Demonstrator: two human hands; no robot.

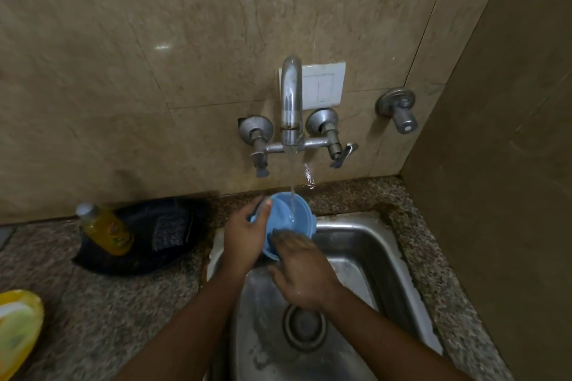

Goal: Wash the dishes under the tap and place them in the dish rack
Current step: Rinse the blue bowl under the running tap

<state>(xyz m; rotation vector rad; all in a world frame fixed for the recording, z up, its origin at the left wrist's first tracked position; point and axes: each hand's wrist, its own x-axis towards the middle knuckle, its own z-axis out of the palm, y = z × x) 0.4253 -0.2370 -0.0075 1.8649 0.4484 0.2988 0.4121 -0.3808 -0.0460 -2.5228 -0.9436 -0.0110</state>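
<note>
1. While water runs in a thin clear stream from the curved steel tap (291, 102), a person holds a round blue plastic bowl (286, 219) under it, above the back edge of the sink (365, 244).
2. Left hand (244, 233): its grip is clamped on the bowl's left rim, thumb curled over the edge and fingers behind the wall.
3. Right hand (301, 272): fingers lie fairly straight against the bowl's near, lower rim, blurred; the grip looks apart, pressing rather than pinching.
4. Tilted toward the camera, the bowl shows its smooth inside, where the stream lands.
5. Dull stainless steel forms the sink, rectangular with rounded corners and a round ribbed drain (305, 328) in its wet floor.
6. Speckled granite makes up the desk (123, 303) around it; glossy beige marble-look tiles cover the wall.
7. Left of the sink, a bottle of yellow liquid (106, 230) stands tilted in a dark oval tray (173, 257).
8. A yellow plastic plate (18, 328) shows at the lower left edge.
9. A white square switch plate (325, 85) sits behind the tap.
</note>
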